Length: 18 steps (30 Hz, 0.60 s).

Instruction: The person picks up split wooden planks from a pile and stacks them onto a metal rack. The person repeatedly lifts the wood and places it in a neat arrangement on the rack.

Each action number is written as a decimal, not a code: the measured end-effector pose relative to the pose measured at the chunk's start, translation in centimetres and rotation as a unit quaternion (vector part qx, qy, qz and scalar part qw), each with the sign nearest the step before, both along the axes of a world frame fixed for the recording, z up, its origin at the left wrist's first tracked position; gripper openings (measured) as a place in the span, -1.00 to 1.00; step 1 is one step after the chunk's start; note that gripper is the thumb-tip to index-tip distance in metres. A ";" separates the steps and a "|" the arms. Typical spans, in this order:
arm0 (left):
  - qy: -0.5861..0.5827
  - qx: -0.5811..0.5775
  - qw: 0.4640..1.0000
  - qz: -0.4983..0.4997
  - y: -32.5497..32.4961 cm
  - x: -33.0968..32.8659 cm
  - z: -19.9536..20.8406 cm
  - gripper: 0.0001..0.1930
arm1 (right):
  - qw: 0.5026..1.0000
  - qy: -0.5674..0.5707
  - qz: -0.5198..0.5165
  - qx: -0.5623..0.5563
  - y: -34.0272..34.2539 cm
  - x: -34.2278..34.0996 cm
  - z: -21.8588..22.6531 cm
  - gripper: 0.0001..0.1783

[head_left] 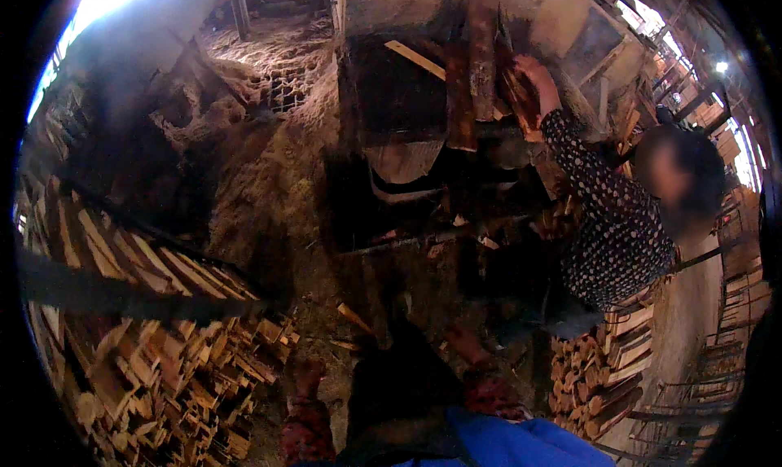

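My left hand (308,377) hangs low in dim light beside the heap of split wood, apart from it. Its fingers are too dark to make out. To the right of my dark-clothed legs is my right hand (468,345), over the dark ground, its fingers loosely stretched and nothing seen in them. Both my forearms wear red patterned sleeves. Across from me, a co-worker's hand (533,72) rests on a rough brown wood slab (521,96). More long slabs (482,56) lean beside it over a dark machine (403,76). A pale stick (415,60) lies across that machine.
A heap of split wood (179,377) fills the lower left, with a dark bar (122,292) above it. Sawdust (269,166) covers the ground farther off. The co-worker in a dotted shirt (611,231) stands at right, near stacked wood (582,385). A stick (356,319) lies before me.
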<state>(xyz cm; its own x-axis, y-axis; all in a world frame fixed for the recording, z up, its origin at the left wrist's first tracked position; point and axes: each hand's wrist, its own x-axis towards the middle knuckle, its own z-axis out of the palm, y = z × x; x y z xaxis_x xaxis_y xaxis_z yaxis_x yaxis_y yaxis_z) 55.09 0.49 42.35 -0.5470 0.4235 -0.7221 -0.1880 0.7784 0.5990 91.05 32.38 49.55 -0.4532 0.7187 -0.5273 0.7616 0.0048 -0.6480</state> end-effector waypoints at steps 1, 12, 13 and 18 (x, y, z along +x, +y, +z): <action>-0.004 0.005 1.000 -0.012 1.8 0.0 1.1 -0.74 | 0.999 0.033 -0.029 -0.019 2.2 0.8 -2.0 -0.44; 0.180 0.055 0.908 -0.373 8.8 1.4 3.3 -0.71 | 0.953 0.248 -0.026 0.170 25.7 -15.8 15.3 -0.51; 0.118 0.032 0.947 -0.297 9.8 1.3 4.0 -0.71 | 0.954 0.210 0.003 0.214 27.6 -17.8 18.0 -0.51; -0.065 0.006 0.998 0.006 15.0 1.9 7.9 -0.72 | 0.926 0.100 0.009 0.363 36.8 -23.8 24.5 -0.42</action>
<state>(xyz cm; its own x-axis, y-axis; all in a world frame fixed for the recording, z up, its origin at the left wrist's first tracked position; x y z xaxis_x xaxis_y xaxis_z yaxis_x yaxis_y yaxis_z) 56.94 15.44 50.30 -0.4543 0.4269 -0.7819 -0.2748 0.7678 0.5788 67.25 69.18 74.03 -0.5052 0.8422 0.1885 0.6218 0.5067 -0.5972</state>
